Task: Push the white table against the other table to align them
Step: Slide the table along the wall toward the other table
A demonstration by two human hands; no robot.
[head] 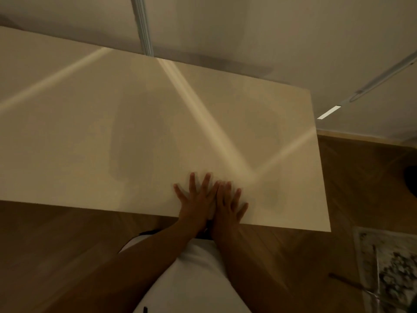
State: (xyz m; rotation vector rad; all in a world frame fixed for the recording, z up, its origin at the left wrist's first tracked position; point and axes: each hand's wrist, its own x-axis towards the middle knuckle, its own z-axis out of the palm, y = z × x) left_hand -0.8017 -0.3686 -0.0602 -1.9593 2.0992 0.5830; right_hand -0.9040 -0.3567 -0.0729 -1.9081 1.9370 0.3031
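The white table (158, 123) fills the middle of the view, its top bare and glossy with pale light streaks across it. Its right end stops at a corner near the wall, and its left side runs out of frame. No seam with another table can be made out. My left hand (198, 197) and my right hand (230, 202) lie flat side by side on the top, just past the near edge, palms down and fingers spread. Both hands are blurred and hold nothing.
A white wall (248, 30) stands right behind the table's far edge, with a vertical grey conduit (142, 23) on it. Wooden floor (361, 188) lies to the right and in front. A patterned rug (392, 267) is at the bottom right, a dark object (411, 181) at the right edge.
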